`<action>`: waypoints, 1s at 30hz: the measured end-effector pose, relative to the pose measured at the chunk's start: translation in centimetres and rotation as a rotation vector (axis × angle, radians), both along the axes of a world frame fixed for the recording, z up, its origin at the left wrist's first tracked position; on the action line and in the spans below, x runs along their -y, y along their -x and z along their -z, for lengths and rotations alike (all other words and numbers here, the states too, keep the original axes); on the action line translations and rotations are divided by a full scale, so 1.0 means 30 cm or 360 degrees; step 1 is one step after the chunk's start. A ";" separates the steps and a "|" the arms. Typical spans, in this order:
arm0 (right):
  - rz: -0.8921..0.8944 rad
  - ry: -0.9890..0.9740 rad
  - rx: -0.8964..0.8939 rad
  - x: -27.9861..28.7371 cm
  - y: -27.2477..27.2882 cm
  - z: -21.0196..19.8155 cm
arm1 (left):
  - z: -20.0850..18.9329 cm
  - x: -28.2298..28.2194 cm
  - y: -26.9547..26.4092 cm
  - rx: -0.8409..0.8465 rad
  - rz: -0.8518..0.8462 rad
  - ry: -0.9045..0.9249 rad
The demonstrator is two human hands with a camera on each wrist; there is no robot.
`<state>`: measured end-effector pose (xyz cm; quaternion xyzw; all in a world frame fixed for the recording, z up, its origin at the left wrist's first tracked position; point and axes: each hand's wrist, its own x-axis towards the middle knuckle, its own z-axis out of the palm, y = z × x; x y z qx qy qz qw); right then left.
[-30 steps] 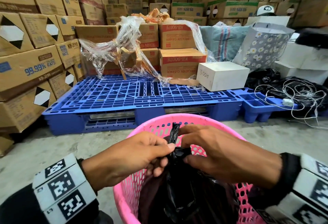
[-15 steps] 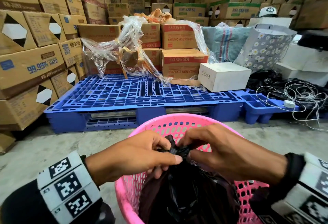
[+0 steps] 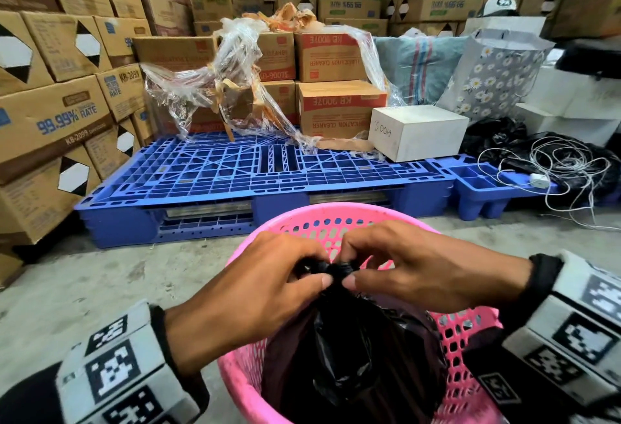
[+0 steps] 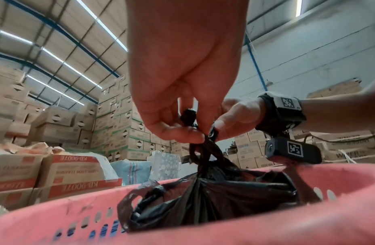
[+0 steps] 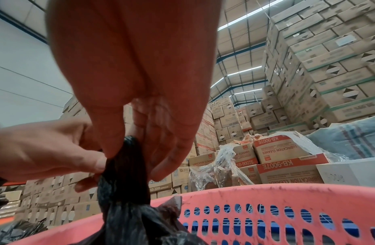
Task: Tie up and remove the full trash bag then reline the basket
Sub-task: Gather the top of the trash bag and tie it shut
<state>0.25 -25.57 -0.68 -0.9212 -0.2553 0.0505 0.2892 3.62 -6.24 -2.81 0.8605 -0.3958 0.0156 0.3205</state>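
A full black trash bag [image 3: 353, 356] sits inside a pink perforated basket [image 3: 467, 333] on the concrete floor. Its twisted neck [image 4: 203, 149] rises to a small knot above the rim. My left hand [image 3: 268, 292] pinches the neck from the left, thumb and fingers curled round the black plastic. My right hand [image 3: 413, 272] pinches the same knot from the right, fingertip to fingertip with the left. In the right wrist view the bag neck [image 5: 123, 174] hangs between the fingers of both hands, above the basket rim [image 5: 266, 192]. The bag's lower part is hidden by the basket.
A blue plastic pallet [image 3: 255, 175] lies just beyond the basket, carrying cartons wrapped in torn clear film [image 3: 232, 94] and a white box [image 3: 420, 131]. Stacked cardboard boxes [image 3: 50, 104] wall the left and back. Tangled white cable [image 3: 564, 168] lies at the right.
The loose upright tail of the bag has been drawn down into a tight knot between my fingertips. Both hands have closed in on each other.
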 end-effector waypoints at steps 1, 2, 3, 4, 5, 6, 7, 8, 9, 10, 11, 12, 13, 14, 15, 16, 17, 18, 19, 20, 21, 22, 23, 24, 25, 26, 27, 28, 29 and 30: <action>0.0015 0.0019 0.0029 0.004 -0.005 0.002 | -0.002 0.001 0.001 -0.0071 0.0024 0.0007; 0.0034 0.0048 0.0078 0.008 -0.011 0.005 | -0.002 0.002 0.000 -0.0291 0.0066 0.0067; 0.0050 0.0086 0.0138 0.012 -0.018 0.007 | -0.004 0.003 0.000 -0.0584 0.0120 0.0158; 0.0062 0.0131 0.0196 0.015 -0.022 0.007 | -0.005 0.002 0.000 -0.0849 0.0169 0.0227; 0.0066 0.0176 0.0247 0.013 -0.026 0.007 | -0.004 0.002 -0.003 -0.1055 0.0200 0.0270; 0.0066 0.0215 0.0294 0.012 -0.029 0.010 | 0.000 0.002 -0.007 -0.1223 0.0224 0.0317; 0.0071 0.0238 0.0335 0.009 -0.031 0.012 | 0.004 0.005 -0.010 -0.1364 0.0246 0.0372; 0.0085 0.0245 0.0362 0.005 -0.030 0.013 | 0.007 0.006 -0.013 -0.1473 0.0255 0.0427; 0.0115 0.0228 0.0372 0.003 -0.028 0.011 | 0.011 0.008 -0.017 -0.1545 0.0249 0.0471; 0.0161 0.0184 0.0363 0.004 -0.024 0.007 | 0.015 0.008 -0.022 -0.1586 0.0233 0.0505; 0.0214 0.0112 0.0327 0.007 -0.019 0.000 | 0.017 0.007 -0.027 -0.1602 0.0214 0.0527; 0.0259 0.0027 0.0260 0.010 -0.010 -0.010 | 0.017 0.007 -0.029 -0.1608 0.0199 0.0545; 0.0283 -0.0042 0.0168 0.010 0.000 -0.018 | 0.018 0.006 -0.031 -0.1615 0.0187 0.0565; 0.0279 -0.0065 0.0071 0.007 0.010 -0.024 | 0.018 0.004 -0.033 -0.1623 0.0182 0.0583; 0.0251 -0.0044 -0.0007 -0.001 0.019 -0.023 | 0.020 0.004 -0.034 -0.1626 0.0187 0.0591; 0.0207 0.0008 -0.0040 -0.014 0.026 -0.015 | 0.021 0.004 -0.035 -0.1627 0.0197 0.0593; 0.0168 0.0069 -0.0034 -0.026 0.030 -0.002 | 0.022 0.004 -0.035 -0.1628 0.0205 0.0588; 0.0148 0.0116 -0.0009 -0.033 0.030 0.011 | 0.020 0.003 -0.035 -0.1625 0.0211 0.0583; 0.0150 0.0135 0.0002 -0.034 0.027 0.022 | 0.016 0.001 -0.037 -0.1609 0.0211 0.0575; 0.0173 0.0131 -0.0003 -0.028 0.023 0.025 | 0.011 -0.004 -0.040 -0.1574 0.0195 0.0564; 0.0200 0.0114 -0.0015 -0.020 0.019 0.023 | 0.007 -0.010 -0.044 -0.1522 0.0165 0.0547; 0.0211 0.0121 0.0002 -0.010 0.017 0.016 | 0.004 -0.017 -0.049 -0.1462 0.0123 0.0525; 0.0206 0.0167 0.0061 -0.001 0.016 0.006 | 0.004 -0.025 -0.056 -0.1405 0.0082 0.0497; 0.0191 0.0255 0.0117 0.008 0.016 -0.002 | 0.004 -0.032 -0.062 -0.1343 0.0052 0.0452; 0.0174 0.0369 0.0137 0.020 0.017 -0.005 | 0.005 -0.040 -0.068 -0.1259 0.0024 0.0374; 0.0172 0.0494 0.0111 0.036 0.018 -0.002 | 0.006 -0.049 -0.075 -0.1139 -0.0010 0.0254; 0.0184 0.0630 0.0057 0.055 0.021 0.007 | 0.007 -0.058 -0.083 -0.0985 -0.0055 0.0096; 0.0218 0.0783 -0.0001 0.073 0.025 0.017 | 0.009 -0.067 -0.094 -0.0811 -0.0106 -0.0076; 0.0266 0.0935 -0.0054 0.088 0.030 0.028 | 0.012 -0.074 -0.103 -0.0641 -0.0152 -0.0249; 0.0319 0.1053 -0.0085 0.096 0.034 0.038 | 0.014 -0.079 -0.111 -0.0485 -0.0183 -0.0407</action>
